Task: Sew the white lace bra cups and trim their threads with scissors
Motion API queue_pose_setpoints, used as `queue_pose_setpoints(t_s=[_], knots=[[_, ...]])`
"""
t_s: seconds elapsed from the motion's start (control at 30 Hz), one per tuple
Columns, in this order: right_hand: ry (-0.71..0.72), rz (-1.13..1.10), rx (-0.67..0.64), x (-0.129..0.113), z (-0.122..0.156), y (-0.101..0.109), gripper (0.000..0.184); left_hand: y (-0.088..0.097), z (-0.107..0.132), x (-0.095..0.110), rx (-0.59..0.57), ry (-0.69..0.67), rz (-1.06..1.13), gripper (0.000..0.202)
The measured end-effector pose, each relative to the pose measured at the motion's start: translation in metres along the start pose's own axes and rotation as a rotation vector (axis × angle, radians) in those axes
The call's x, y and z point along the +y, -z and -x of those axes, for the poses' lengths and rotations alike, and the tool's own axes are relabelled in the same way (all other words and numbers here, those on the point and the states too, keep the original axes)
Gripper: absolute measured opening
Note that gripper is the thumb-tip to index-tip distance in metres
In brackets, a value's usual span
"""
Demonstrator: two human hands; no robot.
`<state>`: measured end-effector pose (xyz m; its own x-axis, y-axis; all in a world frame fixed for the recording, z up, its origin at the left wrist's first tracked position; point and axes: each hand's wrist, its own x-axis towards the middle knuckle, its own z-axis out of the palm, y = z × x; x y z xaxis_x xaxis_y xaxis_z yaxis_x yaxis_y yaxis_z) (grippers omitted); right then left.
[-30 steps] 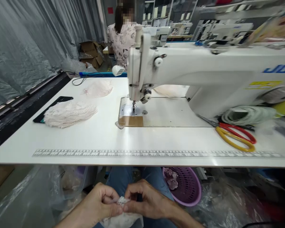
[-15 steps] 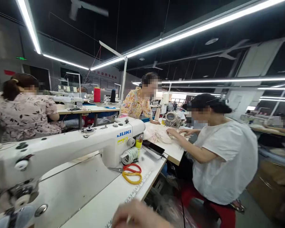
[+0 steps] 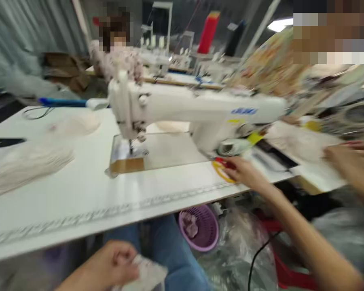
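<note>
The picture is smeared by motion. My left hand [image 3: 111, 264] is low in front of my lap, below the table edge, closed on a small white lace piece [image 3: 150, 274]. My right hand [image 3: 244, 171] is stretched out to the right side of the white table [image 3: 79, 202]. Its fingers are curled on the red and yellow handles of the scissors [image 3: 221, 169], beside the base of the white sewing machine [image 3: 200, 109]. The needle [image 3: 130, 147] stands over the metal plate, with no cloth under it.
A stack of lace pieces [image 3: 24, 163] and a single one [image 3: 74, 123] lie on the left of the table. Under its edge stands a purple basket [image 3: 198, 226]. A co-worker's hand [image 3: 342, 157] works on cloth at the neighbouring table on the right. Another person sits behind.
My view swung up and right to the co-workers, then back down to the table. My right hand left the lace piece and reached to the scissors. My left hand still holds the lace.
</note>
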<state>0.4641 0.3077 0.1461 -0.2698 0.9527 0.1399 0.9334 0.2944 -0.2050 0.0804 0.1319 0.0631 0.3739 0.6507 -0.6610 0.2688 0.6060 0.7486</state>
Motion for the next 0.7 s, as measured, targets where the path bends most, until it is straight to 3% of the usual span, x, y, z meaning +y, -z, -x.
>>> queue_pose_setpoints(t_s=[0.17,0.3,0.4,0.47,0.6,0.7], knots=[[0.088,-0.023,0.014,-0.003,0.01,-0.006,0.032,0.0,0.019,-0.001,-0.003,0.023,0.149,0.054],[0.179,-0.08,0.036,-0.035,0.041,-0.001,0.033,-0.001,0.024,0.002,-0.004,0.022,0.048,0.053],[0.166,-0.225,-0.019,-0.065,0.068,-0.002,0.033,-0.002,0.026,0.0,0.008,0.04,-0.015,0.052],[0.174,-0.363,-0.136,-0.087,0.088,-0.004,0.036,-0.004,0.027,0.0,-0.015,0.032,-0.025,0.051],[0.186,-0.51,-0.517,-0.129,0.12,-0.021,0.061,-0.009,0.032,0.002,-0.079,0.003,0.009,0.046],[0.18,-0.589,-0.732,-0.146,0.13,-0.041,0.062,-0.011,0.034,0.0,-0.094,0.001,0.054,0.043]])
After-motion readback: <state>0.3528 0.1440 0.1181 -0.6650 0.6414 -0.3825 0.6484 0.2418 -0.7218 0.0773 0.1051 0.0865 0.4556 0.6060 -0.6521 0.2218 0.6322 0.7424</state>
